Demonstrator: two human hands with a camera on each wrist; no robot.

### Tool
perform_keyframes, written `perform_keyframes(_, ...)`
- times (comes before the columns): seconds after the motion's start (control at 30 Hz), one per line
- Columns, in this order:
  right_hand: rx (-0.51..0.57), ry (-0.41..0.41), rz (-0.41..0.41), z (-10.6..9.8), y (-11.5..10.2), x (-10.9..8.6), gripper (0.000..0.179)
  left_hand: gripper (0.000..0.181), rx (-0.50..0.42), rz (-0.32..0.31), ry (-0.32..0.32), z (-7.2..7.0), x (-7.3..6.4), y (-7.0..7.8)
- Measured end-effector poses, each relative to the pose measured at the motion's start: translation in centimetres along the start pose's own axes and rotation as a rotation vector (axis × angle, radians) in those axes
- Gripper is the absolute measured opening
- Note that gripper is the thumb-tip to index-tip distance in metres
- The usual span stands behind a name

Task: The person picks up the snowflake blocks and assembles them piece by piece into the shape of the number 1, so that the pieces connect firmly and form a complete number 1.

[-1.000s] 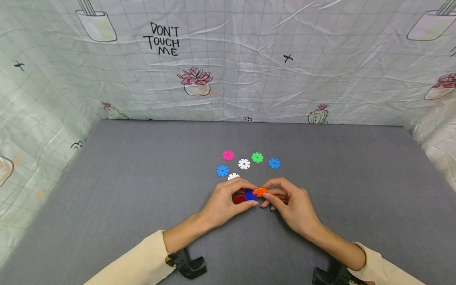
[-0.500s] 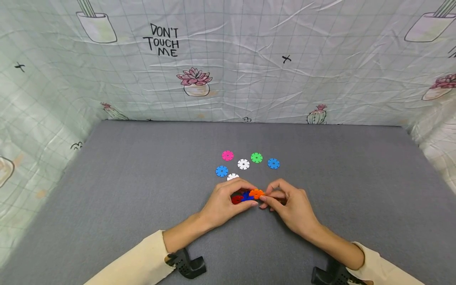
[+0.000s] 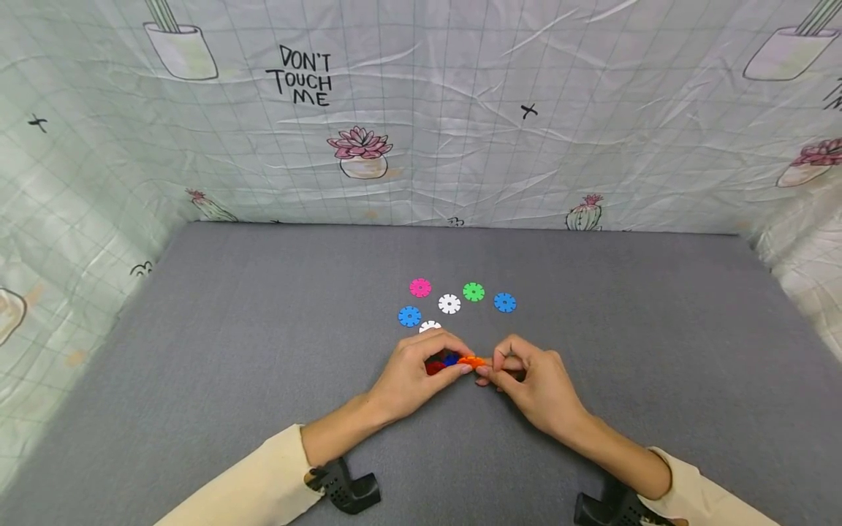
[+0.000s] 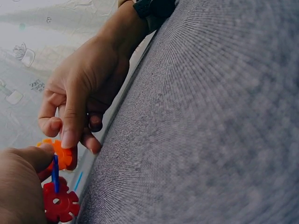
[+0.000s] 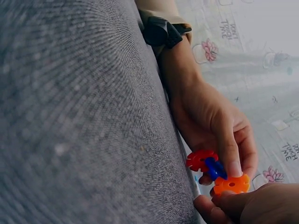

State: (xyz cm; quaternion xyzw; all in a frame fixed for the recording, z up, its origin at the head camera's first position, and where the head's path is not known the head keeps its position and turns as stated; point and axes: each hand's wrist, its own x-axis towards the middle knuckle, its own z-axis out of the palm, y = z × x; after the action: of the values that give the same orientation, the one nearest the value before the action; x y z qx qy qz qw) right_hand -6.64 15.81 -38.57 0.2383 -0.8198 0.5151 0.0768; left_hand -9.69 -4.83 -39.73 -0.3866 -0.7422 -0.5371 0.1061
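Three notched interlocking discs are joined in a short chain: a red disc (image 4: 60, 203), a blue disc (image 5: 215, 169) set crosswise, and an orange disc (image 5: 232, 184). My left hand (image 3: 411, 372) curls round the chain, its thumb and index finger pinching the orange disc at the near rim. On the opposite side, my right hand (image 3: 542, 383) pinches the orange disc's right edge with thumb and fingers. In the head view the left fingers hide part of the red and blue discs. Both hands are close together, fingertips almost meeting.
Beyond the hands lie loose discs: pink (image 3: 420, 288), white (image 3: 450, 304), green (image 3: 473, 292), two blue ones (image 3: 409, 316) and a second white disc (image 3: 430, 326) partly behind the left hand. They rest on a grey cloth-covered table (image 3: 263, 329). A patterned curtain (image 3: 447, 146) hangs behind.
The orange disc has shifted slightly left and down and tipped flatter. My left thumb and index finger have drawn in onto it, while my right hand has followed a little leftward.
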Motion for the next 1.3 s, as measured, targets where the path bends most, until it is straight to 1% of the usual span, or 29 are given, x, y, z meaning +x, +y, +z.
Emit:
perform_keyframes(0.17, 0.009, -0.018, -0.009, 0.0, -0.1, 0.0, 0.026, 0.010, 0.020, 0.014, 0.016, 0.0, 0.0, 0.1)
perform_keyframes(0.33, -0.074, -0.087, 0.002, -1.1, -0.3, 0.6, 0.027, 0.010, 0.033, 0.018, 0.037, 0.1, 0.0, 0.0)
perform_keyframes(0.43, -0.154, -0.110, 0.003, -2.2, -0.4, 1.3, 0.025, 0.011, 0.025, 0.017, 0.044, 0.1, -0.1, -0.1)
perform_keyframes(0.53, -0.251, -0.085, -0.003, -3.1, -0.2, 2.0, 0.021, 0.011, 0.015, -0.005, 0.038, 0.1, -0.2, -0.1)
perform_keyframes(0.63, -0.331, -0.043, 0.014, -3.6, 0.1, 2.9, 0.018, 0.011, 0.006, -0.033, 0.027, 0.2, -0.3, -0.1)
perform_keyframes(0.7, -0.357, -0.015, 0.038, -3.8, 0.5, 3.6, 0.018, 0.011, -0.001, -0.044, 0.019, 0.2, -0.3, -0.2)
perform_keyframes(0.8, -0.383, 0.028, 0.087, -4.1, 1.2, 4.4, 0.016, 0.010, -0.005, -0.042, 0.009, 0.3, -0.3, -0.2)
perform_keyframes(0.97, -0.425, 0.080, 0.163, -4.4, 2.4, 5.5, 0.019, 0.010, -0.017, -0.053, 0.000, 0.3, -0.3, -0.2)
perform_keyframes(1.17, -0.436, 0.066, 0.197, -4.2, 3.6, 6.1, 0.023, 0.011, -0.035, -0.060, 0.000, 0.3, -0.3, -0.2)
perform_keyframes(1.3, -0.428, 0.051, 0.206, -4.0, 4.0, 6.3, 0.025, 0.011, -0.050, -0.073, 0.002, 0.2, -0.3, -0.1)
